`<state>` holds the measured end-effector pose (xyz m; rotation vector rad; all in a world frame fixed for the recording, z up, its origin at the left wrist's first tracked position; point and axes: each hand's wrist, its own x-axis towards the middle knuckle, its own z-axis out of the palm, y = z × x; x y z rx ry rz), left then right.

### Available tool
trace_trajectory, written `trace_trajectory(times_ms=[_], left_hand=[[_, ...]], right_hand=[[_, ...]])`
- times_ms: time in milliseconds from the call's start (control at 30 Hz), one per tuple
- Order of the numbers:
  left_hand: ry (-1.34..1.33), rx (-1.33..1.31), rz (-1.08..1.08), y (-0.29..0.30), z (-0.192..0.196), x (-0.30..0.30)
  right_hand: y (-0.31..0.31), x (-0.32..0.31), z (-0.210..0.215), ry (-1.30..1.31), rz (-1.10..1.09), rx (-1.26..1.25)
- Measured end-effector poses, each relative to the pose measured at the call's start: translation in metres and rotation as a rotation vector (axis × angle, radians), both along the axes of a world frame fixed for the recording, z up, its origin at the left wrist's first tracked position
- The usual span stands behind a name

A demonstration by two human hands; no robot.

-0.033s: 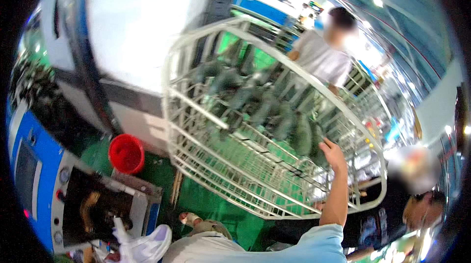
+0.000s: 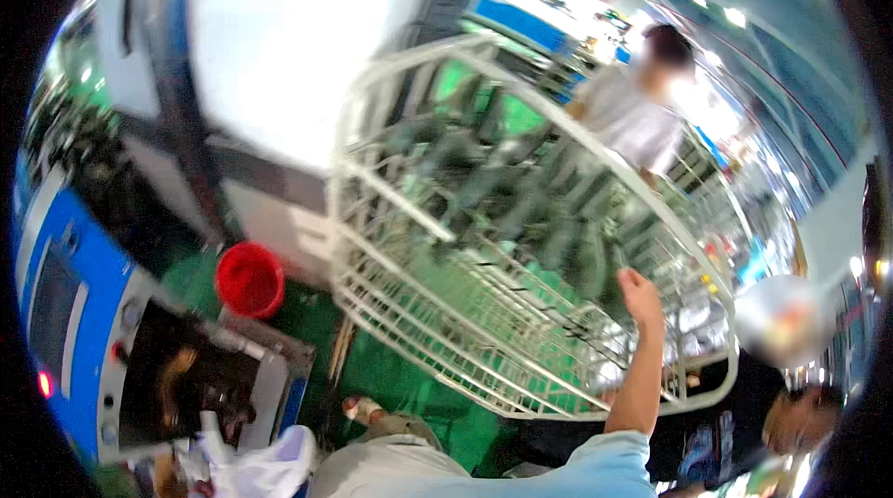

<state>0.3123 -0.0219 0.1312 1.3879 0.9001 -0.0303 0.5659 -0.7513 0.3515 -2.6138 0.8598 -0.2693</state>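
Observation:
My right arm, in a light blue sleeve, reaches forward to a large white wire rack (image 2: 409, 368). At the rack's right part, my right hand (image 2: 639, 296) is closed, fingers curled, beside the lower end of a dark green-grey, long rounded piece (image 2: 590, 261). Blur hides whether the fingers grip that piece. Several similar dark pieces (image 2: 484, 186) sit in a row on the rack; they look like shoes or shoe forms, but too smeared to be sure. A white and pale purple shoe (image 2: 270, 463) is at the lower left. My left hand is out of sight.
A blue machine (image 2: 88, 256) with a screen and dark cavity stands at left, a red bucket (image 2: 249, 279) behind it. A white panel (image 2: 288, 42) rises beyond. One person in a grey shirt (image 2: 633, 112) is behind the rack; another in dark clothes (image 2: 716, 424) is at right.
My right hand's fingers have curled in from a more extended pose. The rack and surroundings have shifted slightly right in the picture; the shoe at the lower left has moved lower.

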Motion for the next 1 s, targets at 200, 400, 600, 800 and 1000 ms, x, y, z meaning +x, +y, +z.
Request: trace_trajectory(times_ms=[200, 400, 600, 800, 1000], left_hand=[[-0.563, 0.202, 0.927, 0.065, 0.029, -0.221], [0.334, 0.462, 0.902, 0.087, -0.128, -0.372], [1.048, 1.302, 0.703, 0.077, -0.172, -0.303], [0.497, 0.753, 0.869, 0.270, -0.189, -0.238], [0.947, 0.394, 1.124, 0.375, -0.277, -0.218]], right_hand=[[0.192, 0.015, -0.064, -0.771, 0.277, -0.105], [0.474, -0.002, -0.130, -0.211, 1.604, 0.099], [0.724, -0.057, -0.094, -0.889, 2.023, 0.050], [0.811, -0.073, -0.144, -1.397, 1.667, -0.198], [0.792, -0.067, -0.145, -1.267, 1.695, -0.478]])
